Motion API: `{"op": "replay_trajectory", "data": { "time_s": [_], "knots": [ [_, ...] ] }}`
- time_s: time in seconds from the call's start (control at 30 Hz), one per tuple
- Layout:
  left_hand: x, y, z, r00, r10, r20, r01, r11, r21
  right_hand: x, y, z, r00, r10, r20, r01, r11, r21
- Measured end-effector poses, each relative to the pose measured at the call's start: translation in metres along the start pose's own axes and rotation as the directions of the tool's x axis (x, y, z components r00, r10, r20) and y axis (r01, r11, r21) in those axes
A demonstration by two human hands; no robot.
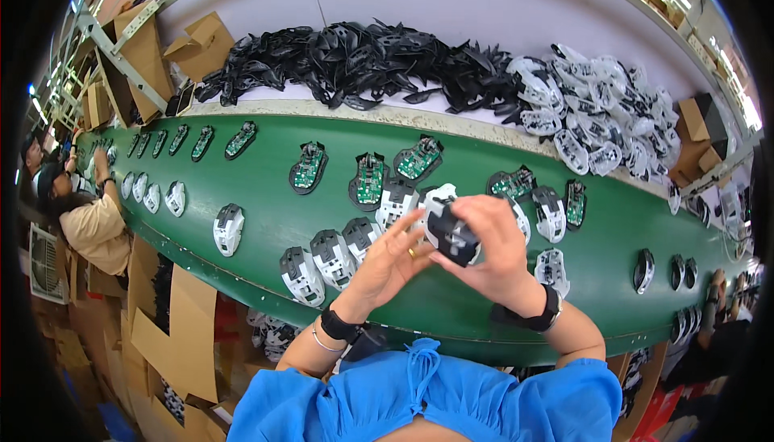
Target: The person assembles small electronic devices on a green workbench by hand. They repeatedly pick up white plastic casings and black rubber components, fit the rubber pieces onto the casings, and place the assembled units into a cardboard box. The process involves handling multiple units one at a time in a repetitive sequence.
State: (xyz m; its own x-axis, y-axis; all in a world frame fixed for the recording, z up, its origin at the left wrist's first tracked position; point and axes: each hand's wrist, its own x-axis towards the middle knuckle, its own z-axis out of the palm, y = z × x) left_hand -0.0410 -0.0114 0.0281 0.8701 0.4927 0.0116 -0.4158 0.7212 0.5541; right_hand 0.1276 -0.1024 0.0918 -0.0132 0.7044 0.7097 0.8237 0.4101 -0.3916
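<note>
Above the belt I hold a black-and-white computer mouse shell (453, 232), tilted between my two hands. My right hand (498, 252) grips it, fingers over the top and right side, thumb beneath. My left hand (393, 255) is beside its left edge with fingers stretched and apart; whether the fingertips press on it is hard to see. Just left of my left hand stand several white-and-black mouse shells (329, 256). Beyond my hands lie black mouse bases with green circuit boards (369, 180). A white shell (552, 268) lies by my right wrist.
The green conveyor belt (258, 148) runs across in front of me. Behind it are heaps of black plastic parts (363, 59) and white shells (597, 103). Cardboard boxes (181, 313) stand below left. A co-worker (93, 216) sits at far left; another person's hands (717, 285) are at far right.
</note>
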Motion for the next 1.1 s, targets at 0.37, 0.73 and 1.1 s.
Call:
{"op": "replay_trajectory", "data": {
  "time_s": [0.37, 0.73, 1.1],
  "knots": [
    [-0.002, -0.031, -0.062, 0.99, -0.129, -0.048, 0.137, 0.966, 0.218, 0.089, 0.111, 0.055, 0.849, 0.246, 0.467, -0.273, 0.962, -0.009],
    [0.009, -0.059, -0.086, 0.995, -0.031, 0.092, 0.0, 0.947, 0.321, 0.119, 0.296, 0.163, 0.835, 0.115, 0.539, 0.312, 0.708, -0.634],
    [0.007, -0.068, -0.093, 0.983, -0.164, 0.087, 0.169, 0.984, -0.05, 0.099, 0.138, 0.075, 0.812, 0.541, 0.22, -0.56, 0.615, 0.556]
  ]
}}
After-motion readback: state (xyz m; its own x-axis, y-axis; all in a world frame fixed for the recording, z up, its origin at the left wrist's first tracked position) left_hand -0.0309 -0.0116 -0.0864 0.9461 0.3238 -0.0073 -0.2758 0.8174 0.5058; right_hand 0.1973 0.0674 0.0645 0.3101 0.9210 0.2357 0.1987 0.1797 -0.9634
